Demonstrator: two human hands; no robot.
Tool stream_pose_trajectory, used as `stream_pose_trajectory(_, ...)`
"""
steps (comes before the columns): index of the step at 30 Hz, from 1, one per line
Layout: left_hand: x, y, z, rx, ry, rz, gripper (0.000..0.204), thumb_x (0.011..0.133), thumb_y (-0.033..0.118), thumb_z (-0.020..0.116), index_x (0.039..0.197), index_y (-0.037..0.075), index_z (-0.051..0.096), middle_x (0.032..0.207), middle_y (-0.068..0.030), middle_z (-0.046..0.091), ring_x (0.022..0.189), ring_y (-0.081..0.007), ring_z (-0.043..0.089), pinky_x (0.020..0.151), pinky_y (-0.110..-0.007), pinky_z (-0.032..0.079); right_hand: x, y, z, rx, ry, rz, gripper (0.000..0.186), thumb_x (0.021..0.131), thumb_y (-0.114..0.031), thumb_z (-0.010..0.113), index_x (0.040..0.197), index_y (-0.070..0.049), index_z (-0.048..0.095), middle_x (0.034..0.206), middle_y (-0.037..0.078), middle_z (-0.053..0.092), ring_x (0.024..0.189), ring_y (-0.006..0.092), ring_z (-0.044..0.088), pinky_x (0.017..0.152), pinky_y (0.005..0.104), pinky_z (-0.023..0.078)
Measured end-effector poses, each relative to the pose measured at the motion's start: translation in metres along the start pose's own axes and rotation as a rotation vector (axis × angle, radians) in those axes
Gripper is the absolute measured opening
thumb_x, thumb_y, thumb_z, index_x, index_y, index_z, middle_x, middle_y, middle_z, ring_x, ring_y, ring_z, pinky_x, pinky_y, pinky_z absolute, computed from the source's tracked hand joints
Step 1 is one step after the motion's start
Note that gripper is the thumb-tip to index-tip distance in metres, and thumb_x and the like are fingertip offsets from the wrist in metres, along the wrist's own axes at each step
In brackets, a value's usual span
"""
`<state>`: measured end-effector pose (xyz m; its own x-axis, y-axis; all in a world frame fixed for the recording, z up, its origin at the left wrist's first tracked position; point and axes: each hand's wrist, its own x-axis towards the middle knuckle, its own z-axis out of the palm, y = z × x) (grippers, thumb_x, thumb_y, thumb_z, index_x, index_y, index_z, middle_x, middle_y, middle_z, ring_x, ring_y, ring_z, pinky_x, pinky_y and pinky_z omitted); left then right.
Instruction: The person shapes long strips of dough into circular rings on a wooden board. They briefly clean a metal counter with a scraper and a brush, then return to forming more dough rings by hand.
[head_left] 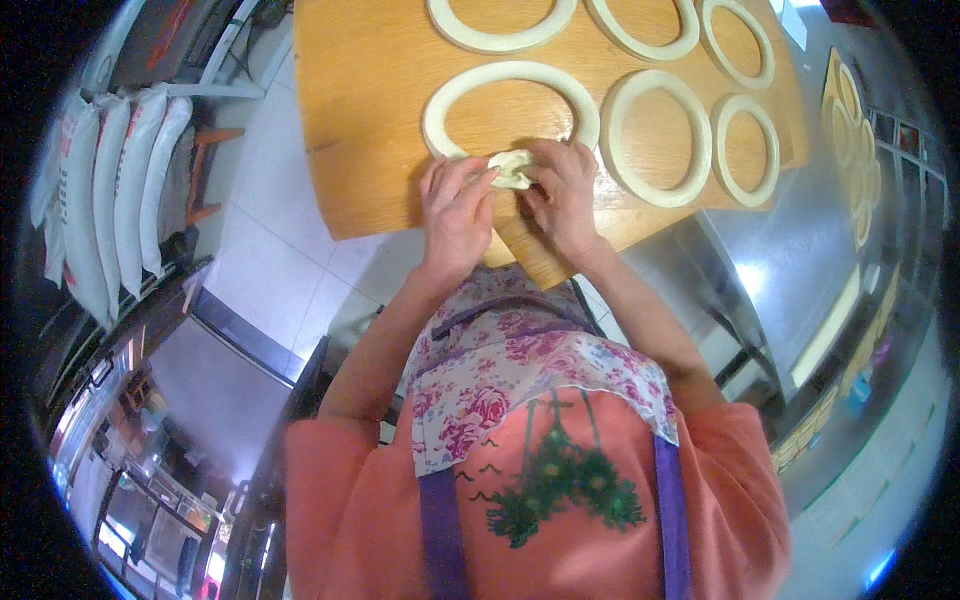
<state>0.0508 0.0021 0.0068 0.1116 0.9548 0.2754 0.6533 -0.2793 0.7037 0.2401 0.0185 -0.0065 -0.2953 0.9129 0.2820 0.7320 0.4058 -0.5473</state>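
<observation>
My left hand (pixel 455 205) and my right hand (pixel 562 190) meet over the near edge of a wooden board (pixel 360 120). Both pinch the same pale dough ring (pixel 510 100) at its near side, where the dough is bunched into a lump (pixel 512 167) between my fingers. The ring lies flat on the board, its far arc untouched. My forearms come up from below, over a floral apron (pixel 520 370) and an orange shirt.
Several more dough rings (pixel 655 135) lie on the board to the right and farther back. A steel counter (pixel 800 260) stands at the right with more rings on a tray (pixel 850 130) beyond. White sacks (pixel 110 190) lean at the left beside the tiled floor.
</observation>
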Motion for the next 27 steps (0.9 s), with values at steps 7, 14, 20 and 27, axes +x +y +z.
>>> stream_pose_trajectory(7,0.0,0.001,-0.003,-0.033,0.015,-0.021,0.027,0.081,0.002,0.072,0.108,0.004,0.073,0.117,-0.0104,0.066,0.115,-0.034,0.057,0.106,-0.046,0.041,0.003,0.0,-0.001,0.01,-0.01,-0.006,0.027,0.064,-0.004,0.075,0.091,-0.005,0.07,0.131,0.01,0.063,0.122,0.0324,0.055,0.108,0.0543,0.032)
stream_pose_trajectory(14,-0.003,0.001,-0.004,-0.063,0.048,-0.014,0.026,0.079,-0.002,0.07,0.105,0.002,0.073,0.113,-0.0104,0.065,0.109,-0.0335,0.059,0.103,-0.045,0.042,-0.002,-0.005,-0.003,0.062,-0.01,0.046,0.029,0.068,-0.012,0.081,0.095,-0.005,0.071,0.132,0.01,0.063,0.123,0.0321,0.055,0.11,0.0542,0.03)
stream_pose_trajectory(20,-0.011,-0.003,-0.002,-0.063,0.043,-0.033,0.028,0.079,-0.002,0.07,0.106,0.003,0.073,0.114,-0.0098,0.065,0.11,-0.0334,0.058,0.104,-0.044,0.042,-0.005,-0.003,0.002,0.024,-0.003,0.007,0.025,0.071,-0.012,0.08,0.095,-0.006,0.073,0.133,0.009,0.063,0.125,0.0296,0.054,0.11,0.0539,0.03)
stream_pose_trajectory(27,-0.009,0.0,-0.004,-0.084,0.021,-0.035,0.029,0.079,-0.002,0.07,0.107,0.003,0.073,0.114,-0.0097,0.065,0.111,-0.033,0.058,0.105,-0.045,0.041,-0.003,-0.003,0.003,0.053,0.006,0.014,0.024,0.071,-0.012,0.08,0.093,-0.006,0.073,0.134,0.009,0.062,0.127,0.0296,0.054,0.111,0.0542,0.029)
